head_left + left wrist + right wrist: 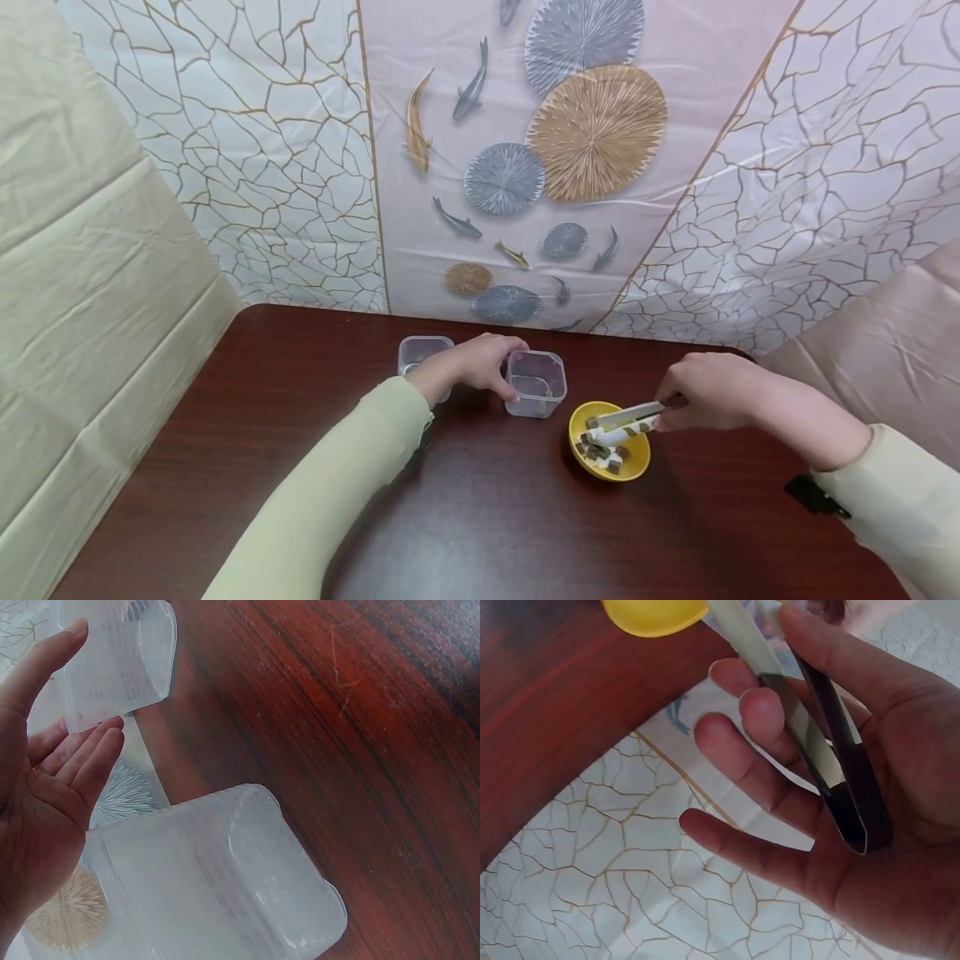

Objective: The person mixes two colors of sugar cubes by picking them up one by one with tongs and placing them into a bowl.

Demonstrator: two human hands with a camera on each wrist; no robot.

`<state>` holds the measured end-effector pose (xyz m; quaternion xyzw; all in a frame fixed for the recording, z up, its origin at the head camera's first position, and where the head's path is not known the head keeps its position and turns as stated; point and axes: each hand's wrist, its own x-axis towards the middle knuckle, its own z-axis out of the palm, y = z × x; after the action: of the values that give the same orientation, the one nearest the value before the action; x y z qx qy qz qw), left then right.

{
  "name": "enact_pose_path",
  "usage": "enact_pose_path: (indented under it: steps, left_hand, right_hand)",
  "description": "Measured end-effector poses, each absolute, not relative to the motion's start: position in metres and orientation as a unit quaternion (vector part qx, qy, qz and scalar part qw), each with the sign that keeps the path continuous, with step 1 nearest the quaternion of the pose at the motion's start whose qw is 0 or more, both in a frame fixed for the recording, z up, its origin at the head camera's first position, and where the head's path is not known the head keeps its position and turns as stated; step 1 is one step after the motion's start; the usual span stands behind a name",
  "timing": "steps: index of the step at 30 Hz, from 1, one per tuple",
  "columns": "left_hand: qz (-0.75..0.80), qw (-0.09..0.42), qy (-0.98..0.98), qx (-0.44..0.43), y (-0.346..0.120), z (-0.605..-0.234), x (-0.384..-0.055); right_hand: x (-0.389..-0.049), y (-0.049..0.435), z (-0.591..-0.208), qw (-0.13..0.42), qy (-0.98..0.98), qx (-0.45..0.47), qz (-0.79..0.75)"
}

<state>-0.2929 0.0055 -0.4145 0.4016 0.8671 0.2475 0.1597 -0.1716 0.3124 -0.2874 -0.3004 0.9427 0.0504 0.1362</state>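
My left hand [483, 362] holds a clear plastic container [536, 400] by its left side, thumb in front and fingers behind. In the left wrist view, the fingertips lie along the wall of this container [124, 667]. My right hand [705, 390] grips metal tongs [637, 412] whose tips reach down into a yellow bowl [636, 468]. Several small brown cubes [614, 467] and white pieces lie in the bowl. The right wrist view shows the tongs [799, 724] between thumb and fingers, their bent end against the palm.
A second clear container [425, 346] stands left of the held one, partly hidden by my left forearm. Everything stands on a dark red-brown wooden table [495, 517]. A patterned cloth wall [300, 167] rises behind the table's far edge.
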Motion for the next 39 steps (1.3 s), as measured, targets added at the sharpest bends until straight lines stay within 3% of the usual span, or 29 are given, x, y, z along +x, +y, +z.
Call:
enact_pose_path:
  steps: [12, 23, 39]
  left_hand:
    - [0.250, 0.153, 0.870, 0.397, 0.006, -0.418, -0.294]
    - [0.255, 0.157, 0.868, 0.396, 0.006, -0.418, -0.293]
    - [0.250, 0.152, 0.871, 0.394, 0.006, -0.418, -0.294]
  right_hand:
    - [-0.208, 0.273, -0.272, 0.090, 0.938, -0.330, 0.056]
    - [-0.243, 0.225, -0.286, 0.138, 0.931, -0.306, 0.141]
    - [-0.258, 0.190, -0.310, 0.179, 0.914, -0.269, 0.245]
